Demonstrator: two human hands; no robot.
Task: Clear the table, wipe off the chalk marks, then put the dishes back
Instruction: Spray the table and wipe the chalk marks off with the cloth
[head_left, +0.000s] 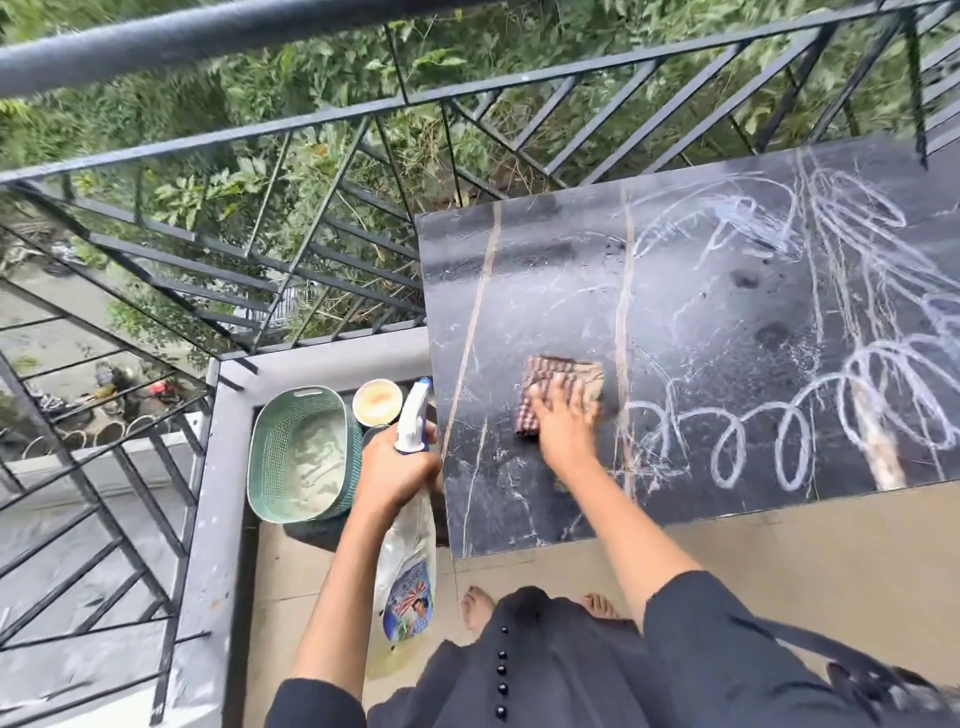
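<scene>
While one folded checked cloth (563, 392) lies on the dark marble counter (727, 312), the right hand (563, 423) presses flat on it with fingers spread, arm reaching forward from a black sleeve. White chalk marks (810, 415), loops and scribbles, cover the counter's right part; the left part near the cloth looks wet and mostly wiped. The left hand (395, 475) is wrapped closed around the neck of one spray bottle (410, 519), held upright beside the counter's edge. On the floor by the railing (311, 130) stand one green basket (301, 454) and one pale bowl (377, 401), just beside each other.
</scene>
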